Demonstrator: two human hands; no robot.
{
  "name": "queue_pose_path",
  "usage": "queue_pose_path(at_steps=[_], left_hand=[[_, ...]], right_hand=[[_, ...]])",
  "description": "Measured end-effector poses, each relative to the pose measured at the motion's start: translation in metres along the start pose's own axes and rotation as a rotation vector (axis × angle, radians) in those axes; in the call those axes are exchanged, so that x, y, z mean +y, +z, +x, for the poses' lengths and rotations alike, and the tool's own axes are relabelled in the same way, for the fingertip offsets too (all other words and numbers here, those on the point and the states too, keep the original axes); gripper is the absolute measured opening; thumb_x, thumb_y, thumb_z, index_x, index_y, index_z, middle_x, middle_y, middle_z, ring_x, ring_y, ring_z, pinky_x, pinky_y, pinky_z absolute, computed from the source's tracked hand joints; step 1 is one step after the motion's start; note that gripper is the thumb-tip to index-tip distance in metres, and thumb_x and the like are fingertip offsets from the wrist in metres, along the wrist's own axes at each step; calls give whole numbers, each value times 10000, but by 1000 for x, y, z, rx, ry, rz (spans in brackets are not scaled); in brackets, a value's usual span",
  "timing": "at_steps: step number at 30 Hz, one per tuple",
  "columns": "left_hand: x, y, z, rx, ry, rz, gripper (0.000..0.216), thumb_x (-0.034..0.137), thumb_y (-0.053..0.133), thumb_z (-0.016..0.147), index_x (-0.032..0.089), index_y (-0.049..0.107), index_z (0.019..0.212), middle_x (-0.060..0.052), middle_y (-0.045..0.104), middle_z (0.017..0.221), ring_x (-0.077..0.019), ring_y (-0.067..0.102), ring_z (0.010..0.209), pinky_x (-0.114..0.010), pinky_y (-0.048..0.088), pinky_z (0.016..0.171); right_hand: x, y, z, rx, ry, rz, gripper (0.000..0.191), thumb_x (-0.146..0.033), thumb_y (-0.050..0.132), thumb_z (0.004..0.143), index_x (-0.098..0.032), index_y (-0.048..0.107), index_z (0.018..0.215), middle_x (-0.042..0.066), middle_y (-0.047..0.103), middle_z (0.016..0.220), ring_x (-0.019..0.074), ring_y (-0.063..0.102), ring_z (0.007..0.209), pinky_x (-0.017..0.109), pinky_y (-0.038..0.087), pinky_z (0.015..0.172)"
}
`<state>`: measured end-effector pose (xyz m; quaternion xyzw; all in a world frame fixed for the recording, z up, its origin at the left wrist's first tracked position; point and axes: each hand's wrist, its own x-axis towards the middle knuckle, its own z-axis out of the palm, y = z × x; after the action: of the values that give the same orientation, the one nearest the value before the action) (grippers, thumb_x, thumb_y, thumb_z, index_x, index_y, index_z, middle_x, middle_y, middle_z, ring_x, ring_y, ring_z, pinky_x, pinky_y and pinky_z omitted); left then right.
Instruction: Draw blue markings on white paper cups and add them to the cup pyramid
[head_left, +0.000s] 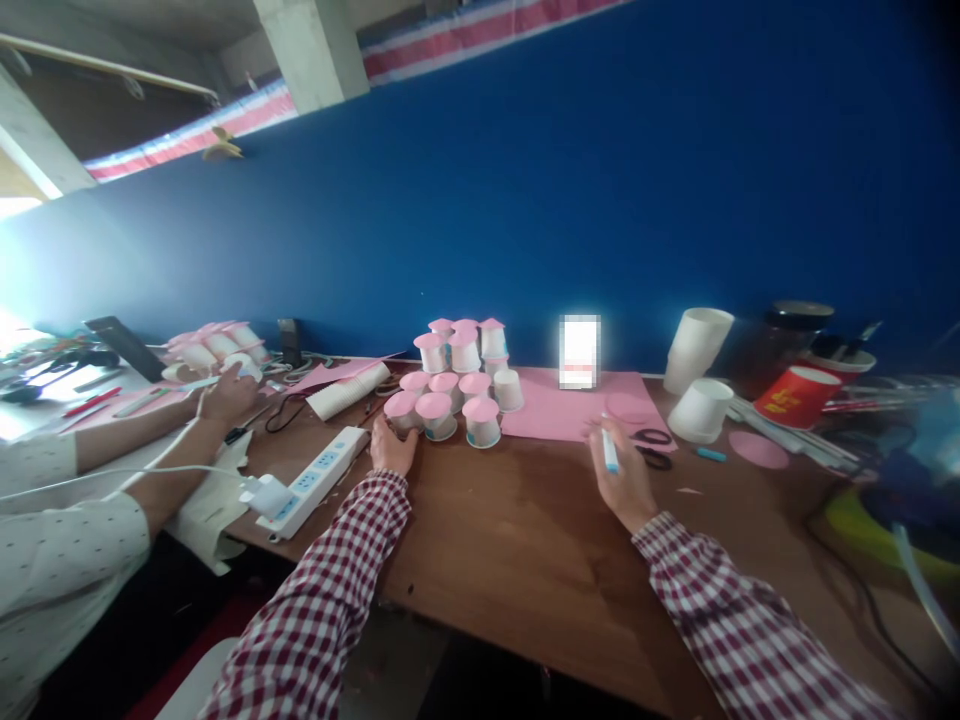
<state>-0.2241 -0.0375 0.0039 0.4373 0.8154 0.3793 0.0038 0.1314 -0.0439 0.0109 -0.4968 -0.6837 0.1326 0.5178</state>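
My left hand [391, 447] rests on the brown table [510, 530], its fingers curled round the nearest pink-topped white paper cup [402, 409]. That cup belongs to a stacked cluster of pink-topped cups [459, 375]. My right hand [621, 473] is closed on a white pen with a blue end [610, 450], at the near edge of a pink paper sheet [559, 412]. Black scissors [654, 447] lie just right of that hand. Both sleeves are red-and-white checked.
A white power strip [311, 480] lies left of my left hand. White cups [699, 372] and a red cup [795, 395] stand at the right. At the left a co-worker's hand [225, 392] holds a cup beside more pink-topped cups [217, 345]. A blue wall stands behind.
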Motion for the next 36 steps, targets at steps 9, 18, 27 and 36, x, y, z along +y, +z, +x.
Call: queue_pose_path(at_steps=[9, 18, 27, 36], left_hand=[[-1, 1, 11, -17, -37, 53, 568, 388, 637, 673, 138, 451, 1148, -140, 581, 1101, -281, 555, 1043, -390, 438, 870], [-12, 4, 15, 17, 15, 91, 619, 371, 629, 670, 132, 423, 1202, -145, 560, 1137, -271, 495, 1128, -386, 401, 923], [-11, 6, 24, -94, -2, 20, 724, 423, 668, 637, 175, 369, 1248, -113, 582, 1190, -262, 552, 1079, -357, 429, 887], [-11, 10, 32, -126, 39, 116, 624, 481, 630, 648, 152, 466, 1152, -145, 600, 1106, -312, 558, 1050, -391, 444, 859]], right_hand=[[0, 1, 1, -22, -1, -17, 349, -393, 354, 915, -139, 525, 1082, 154, 633, 1076, 252, 606, 978, 397, 467, 859], [1, 1, 0, -29, -1, -12, 368, -423, 344, 917, -150, 534, 1076, 143, 646, 1048, 251, 615, 960, 407, 467, 862], [2, 2, -1, -35, 3, 4, 333, -401, 367, 917, -160, 532, 1078, 129, 647, 1046, 235, 622, 937, 390, 475, 850], [1, 1, -1, -42, 24, 38, 343, -420, 363, 918, -165, 533, 1073, 117, 661, 1007, 232, 627, 935, 387, 471, 858]])
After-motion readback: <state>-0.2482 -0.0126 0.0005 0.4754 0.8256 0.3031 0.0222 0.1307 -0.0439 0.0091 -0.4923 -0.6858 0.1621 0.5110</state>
